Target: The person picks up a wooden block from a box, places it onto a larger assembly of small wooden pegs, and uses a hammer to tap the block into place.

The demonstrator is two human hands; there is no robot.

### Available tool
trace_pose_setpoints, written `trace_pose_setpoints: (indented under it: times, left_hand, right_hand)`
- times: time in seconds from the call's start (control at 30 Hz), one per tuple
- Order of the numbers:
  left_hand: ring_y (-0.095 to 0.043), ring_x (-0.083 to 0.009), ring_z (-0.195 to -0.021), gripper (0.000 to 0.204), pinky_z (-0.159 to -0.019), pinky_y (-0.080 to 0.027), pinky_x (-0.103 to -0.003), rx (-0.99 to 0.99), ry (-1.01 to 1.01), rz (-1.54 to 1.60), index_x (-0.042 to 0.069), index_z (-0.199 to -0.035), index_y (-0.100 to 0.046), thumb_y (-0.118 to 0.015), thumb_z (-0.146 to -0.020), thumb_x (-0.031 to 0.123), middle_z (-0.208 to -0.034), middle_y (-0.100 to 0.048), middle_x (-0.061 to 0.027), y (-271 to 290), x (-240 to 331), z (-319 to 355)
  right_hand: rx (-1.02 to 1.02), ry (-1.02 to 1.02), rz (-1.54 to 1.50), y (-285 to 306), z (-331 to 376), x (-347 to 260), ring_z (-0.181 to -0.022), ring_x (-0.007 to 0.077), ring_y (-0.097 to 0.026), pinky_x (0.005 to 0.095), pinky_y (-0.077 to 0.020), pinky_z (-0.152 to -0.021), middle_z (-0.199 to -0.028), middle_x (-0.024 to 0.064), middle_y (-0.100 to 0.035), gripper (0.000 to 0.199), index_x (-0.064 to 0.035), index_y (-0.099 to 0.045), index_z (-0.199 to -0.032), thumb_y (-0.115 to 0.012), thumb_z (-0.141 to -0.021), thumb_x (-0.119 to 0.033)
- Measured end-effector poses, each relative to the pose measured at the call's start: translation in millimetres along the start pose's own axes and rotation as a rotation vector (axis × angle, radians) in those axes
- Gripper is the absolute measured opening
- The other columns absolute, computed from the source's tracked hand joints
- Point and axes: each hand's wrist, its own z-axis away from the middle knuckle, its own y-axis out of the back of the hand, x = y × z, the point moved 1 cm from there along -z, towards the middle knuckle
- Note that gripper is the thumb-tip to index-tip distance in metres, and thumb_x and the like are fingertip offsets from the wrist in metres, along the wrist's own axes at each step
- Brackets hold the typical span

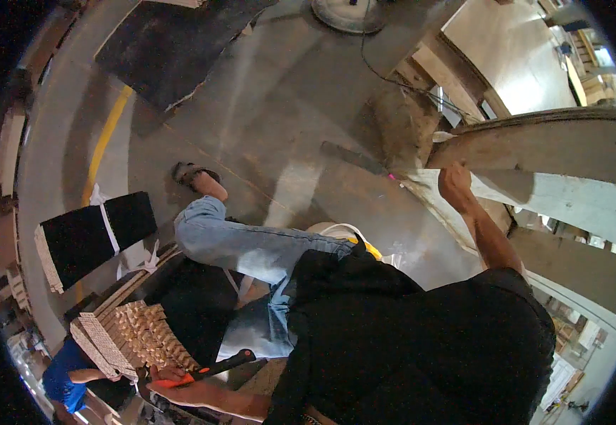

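Observation:
Low on the left, my left hand [168,375] is closed around a tool with an orange-and-black handle [224,363]; its dark far end is partly hidden. Beside that hand lies a stack of thin wooden pieces [102,340] with rows of bumpy, gold-brown pieces [153,331]. On the right, my right hand [455,182] is raised and curled closed at the edge of a pale upright panel [556,202]. Whether its fingers grip that edge or something else is hidden.
A black-faced bundle [102,230] tied with white strap stands at left. Another person's blue sleeve [67,368] is close to the stack. Behind my leg sits a white bucket [340,230]. A dark sheet [173,53] and a round-based object [347,15] with a cord are farther off.

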Motion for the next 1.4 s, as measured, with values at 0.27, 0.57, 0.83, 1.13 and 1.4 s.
trace_pose_setpoints:
  times: [0.27,0.57,0.83,1.13,1.4]
  left_hand:
    - [-0.028,-0.0093,-0.062,0.050,-0.066,-0.032,-0.022,-0.153,-0.128,-0.032,-0.008,-0.116,-0.051,-0.028,-0.107,0.036,-0.069,-0.026,0.0027,26.8,-52.7,-26.7]
    - [-0.040,-0.0093,-0.056,0.047,-0.055,-0.042,-0.024,-0.016,-0.052,0.060,0.000,-0.100,-0.054,-0.043,-0.097,0.045,-0.061,-0.038,0.0025,21.7,14.0,-2.6]
    - [-0.062,-0.0288,-0.090,0.069,-0.083,-0.051,-0.044,-0.649,0.262,0.776,-0.003,-0.125,-0.046,-0.030,-0.099,0.059,-0.099,-0.065,-0.0209,-29.3,32.0,43.0]
    - [-0.056,-0.0386,-0.104,0.036,-0.088,-0.046,-0.046,-0.507,-0.439,-0.317,0.000,-0.105,-0.065,-0.069,-0.084,0.029,-0.108,-0.058,-0.0221,-22.6,32.8,-23.2]
    - [-0.038,-0.0407,-0.128,0.028,-0.105,-0.031,-0.052,-0.273,-0.670,-0.655,0.005,-0.106,-0.069,-0.068,-0.083,0.022,-0.136,-0.043,-0.0217,-37.4,-11.6,-95.8]
  right_hand:
    - [-0.413,-0.085,0.377,46.4,-13.2,-5.4,-0.073,0.0303,-0.069,0.0476,-0.0532,-0.073,-0.083,0.0167,-0.071,0.023,-0.0049,-0.074,-0.087,-0.058,-0.081,-0.020]
    - [-0.381,0.481,-0.864,172.4,-62.3,-292.6,-0.059,0.0224,-0.063,0.0352,-0.0470,-0.054,-0.070,0.0116,-0.058,0.026,-0.0014,-0.049,-0.079,-0.072,-0.081,-0.012]
    - [-0.781,1.083,-0.999,262.6,31.9,-444.9,-0.078,0.0175,-0.067,0.0328,-0.0557,-0.074,-0.088,0.0132,-0.070,0.020,0.0039,-0.061,-0.086,-0.063,-0.093,-0.014]
    - [-1.022,0.615,-1.341,250.5,41.4,-447.3,-0.043,0.0088,-0.042,0.0238,-0.0348,-0.038,-0.061,0.0007,-0.048,0.026,-0.0001,-0.055,-0.107,-0.059,-0.096,-0.024]
    - [-0.874,0.468,-1.480,242.8,22.9,-432.8,-0.038,0.0057,-0.034,0.0220,-0.0271,-0.035,-0.055,-0.0032,-0.036,0.022,-0.0039,-0.051,-0.097,-0.058,-0.096,-0.025]
